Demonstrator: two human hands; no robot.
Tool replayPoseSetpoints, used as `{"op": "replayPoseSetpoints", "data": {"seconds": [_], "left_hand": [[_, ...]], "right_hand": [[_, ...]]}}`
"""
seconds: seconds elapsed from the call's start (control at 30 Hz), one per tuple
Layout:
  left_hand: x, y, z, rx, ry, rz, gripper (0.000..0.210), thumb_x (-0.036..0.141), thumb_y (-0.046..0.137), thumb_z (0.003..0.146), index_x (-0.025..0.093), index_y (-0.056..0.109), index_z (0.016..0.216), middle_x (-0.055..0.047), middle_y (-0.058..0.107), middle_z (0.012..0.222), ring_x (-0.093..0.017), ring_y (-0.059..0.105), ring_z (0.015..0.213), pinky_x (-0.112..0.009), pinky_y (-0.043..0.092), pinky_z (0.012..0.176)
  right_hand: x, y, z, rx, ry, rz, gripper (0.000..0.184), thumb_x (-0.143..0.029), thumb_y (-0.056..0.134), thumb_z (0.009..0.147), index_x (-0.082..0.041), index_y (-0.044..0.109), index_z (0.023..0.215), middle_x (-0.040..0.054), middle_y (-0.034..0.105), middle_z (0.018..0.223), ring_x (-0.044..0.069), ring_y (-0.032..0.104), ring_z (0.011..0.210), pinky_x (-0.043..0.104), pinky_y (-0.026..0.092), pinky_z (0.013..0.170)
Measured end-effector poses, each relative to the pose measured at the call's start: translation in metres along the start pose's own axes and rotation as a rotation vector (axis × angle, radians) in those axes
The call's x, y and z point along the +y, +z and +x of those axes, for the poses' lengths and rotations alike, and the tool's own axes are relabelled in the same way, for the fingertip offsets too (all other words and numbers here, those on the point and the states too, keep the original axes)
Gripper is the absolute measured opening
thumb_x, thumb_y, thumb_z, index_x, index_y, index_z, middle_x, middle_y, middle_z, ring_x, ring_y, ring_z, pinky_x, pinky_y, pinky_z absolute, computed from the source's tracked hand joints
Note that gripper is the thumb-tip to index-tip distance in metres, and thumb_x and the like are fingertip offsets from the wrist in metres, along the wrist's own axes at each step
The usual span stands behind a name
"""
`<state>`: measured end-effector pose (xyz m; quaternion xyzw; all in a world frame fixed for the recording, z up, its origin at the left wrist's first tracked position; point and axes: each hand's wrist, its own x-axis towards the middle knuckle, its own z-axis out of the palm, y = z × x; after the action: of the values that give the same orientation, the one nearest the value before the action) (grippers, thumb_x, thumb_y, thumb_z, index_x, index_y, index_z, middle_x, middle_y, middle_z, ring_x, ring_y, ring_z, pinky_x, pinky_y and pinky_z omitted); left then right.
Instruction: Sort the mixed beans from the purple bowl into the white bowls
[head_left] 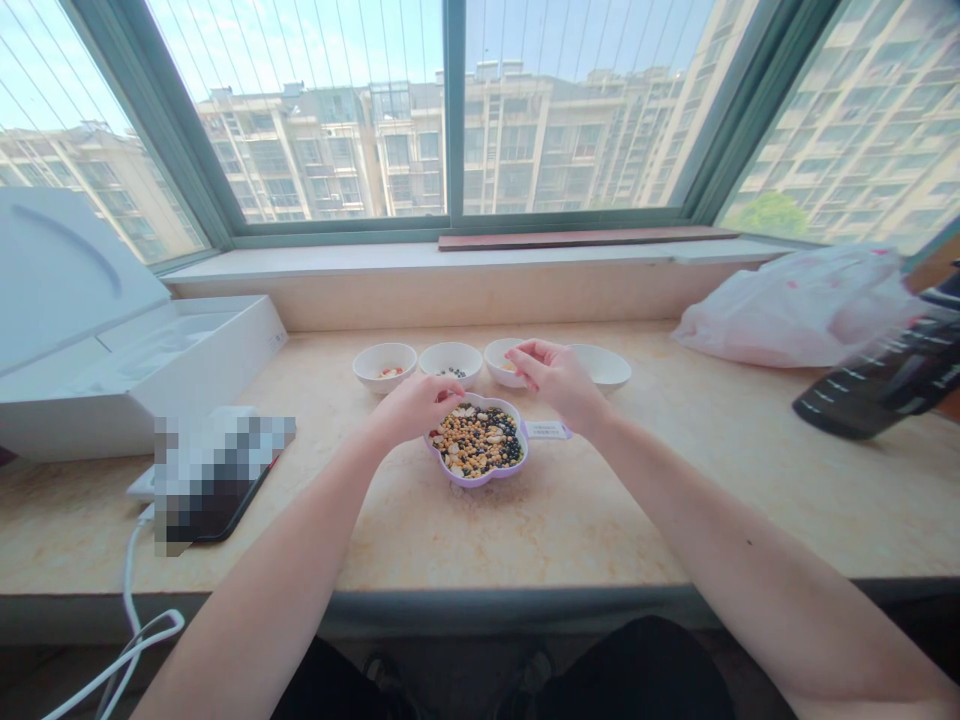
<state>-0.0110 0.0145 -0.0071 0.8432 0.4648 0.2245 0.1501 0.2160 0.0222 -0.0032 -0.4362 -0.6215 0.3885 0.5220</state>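
Note:
A purple flower-shaped dish (475,482) with a short labelled handle (546,430) holds mixed black beans, yellow beans and pale flat pieces. My left hand (417,408) is at its upper left rim, fingers curled together; what they hold, if anything, is hidden. Behind the dish stands a row of small white bowls. The leftmost bowl (385,377) has red and pale pieces in it, and the one beside it (451,352) has dark beans. My right hand (556,378) hovers over a third bowl (498,350) with its fingertips pinched, partly covering it. The rightmost bowl (609,370) is partly behind that hand.
An open white box (202,350) stands at the left, with a dark phone-like object (217,500) and a white cable (131,590) before it. To the right lie a plastic bag (795,305) and a dark bottle (862,390). A window sill runs along the back.

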Motion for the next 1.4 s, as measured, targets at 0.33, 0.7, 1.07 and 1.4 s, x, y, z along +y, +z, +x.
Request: {"op": "replayPoseSetpoints", "data": {"seconds": [0.33,0.7,1.07,1.4], "left_hand": [[-0.003,0.001,0.0,-0.107,-0.032,-0.048,0.026,0.029,0.053,0.092,0.019,0.076,0.098,-0.001,0.065,0.066,-0.012,0.055,0.056,-0.023,0.036,0.051],[0.003,-0.001,-0.002,-0.181,0.024,-0.097,0.023,0.027,0.056,0.085,0.016,0.077,0.087,-0.003,0.069,0.072,-0.012,0.056,0.06,-0.023,0.037,0.052],[0.005,0.0,-0.003,-0.263,0.059,-0.063,0.024,0.025,0.055,0.084,0.015,0.073,0.071,-0.003,0.067,0.066,-0.012,0.055,0.058,-0.023,0.035,0.051],[0.016,0.003,-0.003,-0.242,0.131,0.092,0.015,0.018,0.061,0.081,0.02,0.076,0.078,-0.003,0.072,0.074,-0.015,0.059,0.062,-0.026,0.038,0.058]], "right_hand": [[0.001,0.002,-0.009,-0.111,-0.436,-0.572,0.01,-0.03,0.071,0.085,-0.02,0.069,0.083,0.0005,0.064,0.072,0.014,0.052,0.062,0.029,0.04,0.06],[0.031,-0.026,0.021,0.139,-0.347,-0.758,0.018,-0.03,0.06,0.091,-0.02,0.072,0.083,0.0076,0.067,0.084,0.023,0.062,0.081,0.038,0.046,0.08],[0.048,-0.036,0.028,0.087,-0.227,-0.94,0.031,-0.023,0.049,0.096,-0.015,0.076,0.109,0.0139,0.068,0.101,0.028,0.063,0.098,0.04,0.045,0.092],[0.039,-0.027,0.021,0.066,-0.233,-0.89,0.023,-0.031,0.057,0.094,-0.019,0.076,0.102,0.0102,0.069,0.101,0.023,0.065,0.087,0.037,0.047,0.084]]}}
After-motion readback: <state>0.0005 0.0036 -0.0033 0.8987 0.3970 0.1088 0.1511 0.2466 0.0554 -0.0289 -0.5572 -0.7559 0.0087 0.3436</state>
